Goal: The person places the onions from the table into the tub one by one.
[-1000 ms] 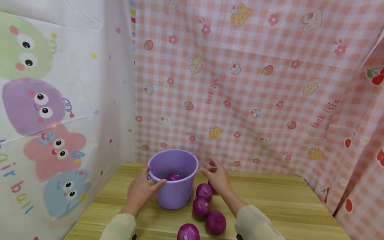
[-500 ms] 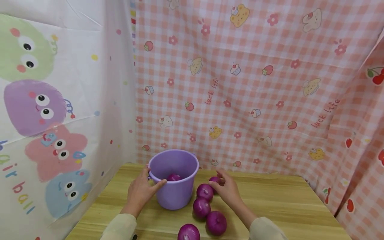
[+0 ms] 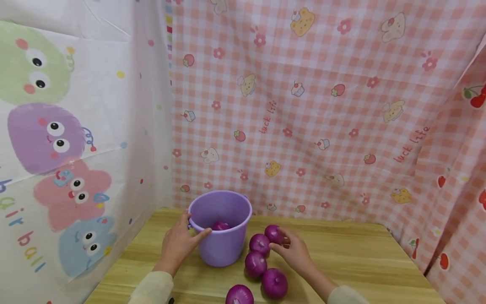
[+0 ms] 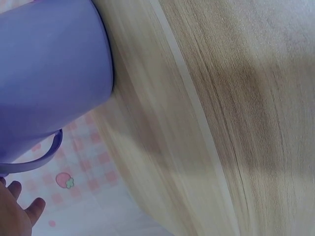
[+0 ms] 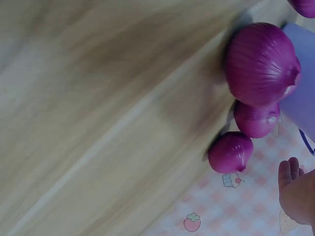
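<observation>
In the head view a purple plastic bucket [image 3: 222, 249] stands upright on the table, with a red onion [image 3: 220, 226] showing inside it. My left hand [image 3: 176, 242] holds its rim at the left, thumb over the near edge; the left wrist view catches the bucket's side and a looped handle [image 4: 37, 162]. Several red onions lie right of the bucket in a loose row. My right hand [image 3: 294, 251] hovers at their right side, holding nothing. Its fingers overlap the farthest onion [image 3: 272, 233], and the thumb tip lies close to the second onion [image 3: 260, 243].
Nearer to me are a third onion [image 3: 255, 264], a larger onion [image 3: 274, 283] and another onion [image 3: 239, 295] at the frame's bottom edge. A pink checked curtain [image 3: 303, 126] hangs behind the wood-grain table [image 3: 357, 261]; a white cartoon-printed sheet [image 3: 129, 169] hangs at left.
My right hand has moved from beside the bucket's rim rightward and toward me, over to the onions. My left hand keeps its hold on the bucket, which stays put.
</observation>
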The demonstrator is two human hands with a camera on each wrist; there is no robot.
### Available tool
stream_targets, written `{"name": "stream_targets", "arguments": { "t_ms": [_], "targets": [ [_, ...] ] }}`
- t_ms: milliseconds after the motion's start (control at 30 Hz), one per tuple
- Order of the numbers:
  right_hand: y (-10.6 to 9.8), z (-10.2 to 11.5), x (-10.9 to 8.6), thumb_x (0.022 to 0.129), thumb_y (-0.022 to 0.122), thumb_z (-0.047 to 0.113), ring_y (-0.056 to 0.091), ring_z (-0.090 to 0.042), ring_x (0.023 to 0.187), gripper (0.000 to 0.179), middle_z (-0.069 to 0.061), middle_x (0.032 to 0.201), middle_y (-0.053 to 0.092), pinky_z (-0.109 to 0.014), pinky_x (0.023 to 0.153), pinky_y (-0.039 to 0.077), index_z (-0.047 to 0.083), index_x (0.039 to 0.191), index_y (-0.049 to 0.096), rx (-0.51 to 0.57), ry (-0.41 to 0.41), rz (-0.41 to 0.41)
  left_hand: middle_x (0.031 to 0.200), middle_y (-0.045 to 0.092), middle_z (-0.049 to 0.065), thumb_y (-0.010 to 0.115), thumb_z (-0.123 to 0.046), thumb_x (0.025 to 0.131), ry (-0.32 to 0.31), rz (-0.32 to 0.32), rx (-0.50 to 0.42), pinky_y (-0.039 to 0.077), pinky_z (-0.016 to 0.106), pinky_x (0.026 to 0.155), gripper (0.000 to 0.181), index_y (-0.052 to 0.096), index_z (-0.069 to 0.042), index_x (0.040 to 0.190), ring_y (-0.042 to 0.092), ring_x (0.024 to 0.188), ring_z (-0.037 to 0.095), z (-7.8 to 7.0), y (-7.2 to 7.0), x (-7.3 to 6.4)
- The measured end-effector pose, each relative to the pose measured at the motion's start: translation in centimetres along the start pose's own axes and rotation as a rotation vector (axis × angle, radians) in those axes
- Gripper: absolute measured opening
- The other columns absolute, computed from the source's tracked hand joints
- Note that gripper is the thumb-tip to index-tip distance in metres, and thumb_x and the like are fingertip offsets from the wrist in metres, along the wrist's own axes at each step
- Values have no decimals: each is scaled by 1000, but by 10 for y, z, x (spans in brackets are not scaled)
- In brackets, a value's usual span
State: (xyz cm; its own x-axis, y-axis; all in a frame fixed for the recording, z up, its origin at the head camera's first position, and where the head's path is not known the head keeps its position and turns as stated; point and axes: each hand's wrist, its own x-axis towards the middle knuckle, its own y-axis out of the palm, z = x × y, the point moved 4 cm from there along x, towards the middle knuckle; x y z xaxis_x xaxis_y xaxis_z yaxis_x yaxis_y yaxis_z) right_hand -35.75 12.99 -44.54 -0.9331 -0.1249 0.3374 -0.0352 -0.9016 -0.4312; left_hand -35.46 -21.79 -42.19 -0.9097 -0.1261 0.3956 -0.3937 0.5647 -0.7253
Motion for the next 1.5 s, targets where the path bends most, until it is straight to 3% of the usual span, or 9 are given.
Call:
{"name": "stream_targets", "arguments": {
  "t_ms": [167, 533, 767, 1100, 1367, 1500],
  "targets": [
    [-1, -7, -11, 84, 80, 21, 65, -37, 105, 56, -23, 125, 61, -45, 90, 55, -2, 131, 59, -26, -12, 34, 143, 51, 23, 62, -79, 77, 0, -3, -2, 42, 63, 97, 112, 32, -3, 153, 54, 122, 46, 0, 1, 0],
    [0, -20, -32, 84, 80, 26, 62, -37, 109, 62, -18, 123, 62, -48, 92, 53, -4, 133, 57, -40, -32, 154, 143, 51, 23, 64, -76, 78, 2, -4, -12, 43, 63, 95, 111, 30, -2, 153, 55, 121, 45, 0, 0, 0],
    [-1, -29, -46, 85, 79, 26, 58, -45, 113, 64, -28, 130, 56, -53, 93, 50, -4, 136, 54, -32, -64, 273, 142, 52, 23, 61, -78, 77, 11, -10, -4, 45, 61, 94, 112, 30, -2, 153, 57, 120, 43, 1, 1, 0],
    [-1, -44, -61, 80, 83, 30, 54, -42, 115, 78, -26, 134, 51, -58, 94, 48, -4, 141, 48, -41, 3, 350, 143, 52, 21, 65, -75, 77, 9, -22, -1, 44, 61, 95, 110, 31, -3, 153, 56, 121, 44, 0, 2, -1],
    [2, -55, -62, 78, 85, 29, 55, -39, 113, 81, -24, 130, 53, -40, 91, 54, -5, 142, 47, -69, -68, 394, 142, 53, 21, 62, -79, 75, 11, -28, -12, 45, 61, 94, 113, 31, -3, 153, 57, 119, 43, 0, 1, -1],
    [4, -56, -63, 77, 85, 27, 57, -33, 113, 82, -23, 130, 54, -38, 92, 53, -6, 142, 47, -43, -98, 404, 141, 53, 22, 63, -78, 76, 16, -25, -11, 45, 61, 94, 113, 30, -2, 153, 57, 119, 43, 0, 1, 0]
  ]
}}
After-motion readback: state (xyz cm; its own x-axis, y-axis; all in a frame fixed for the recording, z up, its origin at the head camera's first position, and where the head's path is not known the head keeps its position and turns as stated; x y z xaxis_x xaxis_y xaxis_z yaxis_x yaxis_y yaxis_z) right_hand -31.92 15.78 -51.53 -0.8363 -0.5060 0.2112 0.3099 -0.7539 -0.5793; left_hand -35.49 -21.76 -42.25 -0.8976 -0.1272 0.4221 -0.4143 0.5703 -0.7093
